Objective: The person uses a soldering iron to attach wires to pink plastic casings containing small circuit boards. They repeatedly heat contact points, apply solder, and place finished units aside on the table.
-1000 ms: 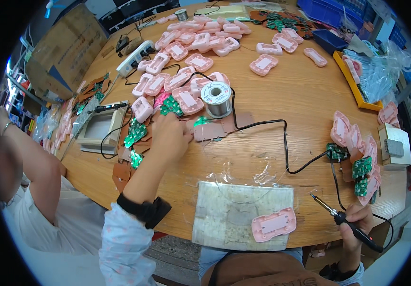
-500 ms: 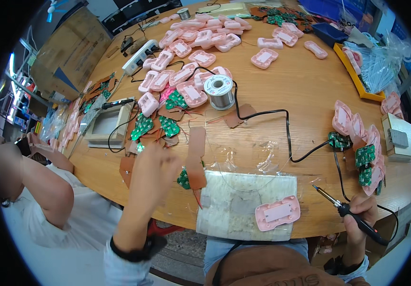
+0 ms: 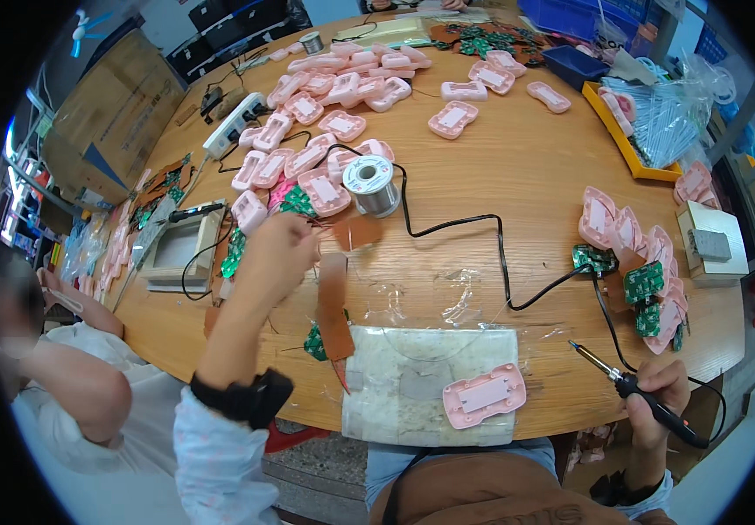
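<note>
My left hand (image 3: 277,254) reaches over the pile of green circuit boards and brown pieces at the left. Its fingers are pinched, seemingly around thin wires leading to a flat brown piece (image 3: 357,232), slightly blurred beside the solder spool (image 3: 371,185). At the right, my right hand (image 3: 659,389) grips a soldering iron (image 3: 621,381), its tip pointing up and left. Between my hands, an open pink shell (image 3: 484,396) lies on a whitish work mat (image 3: 395,411). Another brown strip (image 3: 335,315) with a green board (image 3: 314,343) rests by the mat's left edge.
Many pink shells (image 3: 342,87) are heaped at the back left. Pink shells and green boards (image 3: 643,282) are stacked at the right, near the iron's black cord (image 3: 505,262). A yellow tray (image 3: 622,131) stands far right. Another person (image 3: 88,385) sits at the left.
My left hand has moved away from me toward the spool, and the flat brown piece has slid left toward it. My right hand keeps the soldering iron nearly still. The whole view has shifted slightly.
</note>
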### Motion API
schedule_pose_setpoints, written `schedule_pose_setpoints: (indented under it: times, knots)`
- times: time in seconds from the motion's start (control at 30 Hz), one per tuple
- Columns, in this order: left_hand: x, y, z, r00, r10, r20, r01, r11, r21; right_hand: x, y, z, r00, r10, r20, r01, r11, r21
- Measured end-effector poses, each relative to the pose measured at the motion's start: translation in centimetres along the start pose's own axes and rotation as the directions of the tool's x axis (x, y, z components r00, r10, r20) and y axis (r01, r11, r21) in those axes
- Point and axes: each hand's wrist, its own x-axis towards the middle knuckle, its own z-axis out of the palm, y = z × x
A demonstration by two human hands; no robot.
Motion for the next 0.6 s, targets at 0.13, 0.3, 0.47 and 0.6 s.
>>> schedule_pose_setpoints:
  times: [0.13,0.3,0.47,0.6]
  knots:
    - [-4.6,2.5,-4.9,0.977,-0.126,0.174,0.187,0.899,-0.395,0.6,0.7,0.3,1.000,-0.021,0.017,0.020,1.000,0.018]
    - [-10.5,6.1,-4.4,0.926,0.099,0.364,0.282,0.460,-0.842,0.9,0.5,1.4,0.998,-0.061,0.010,0.059,0.994,0.090]
    - [-13.0,8.4,1.5,0.845,0.265,0.464,0.335,0.413,-0.847,1.3,-1.6,3.6,0.986,-0.119,-0.113,0.140,0.970,0.201]
    - [-14.4,10.7,5.3,0.880,0.368,0.301,0.128,0.427,-0.895,2.1,-3.5,5.2,0.997,-0.079,-0.008,0.076,0.928,0.364]
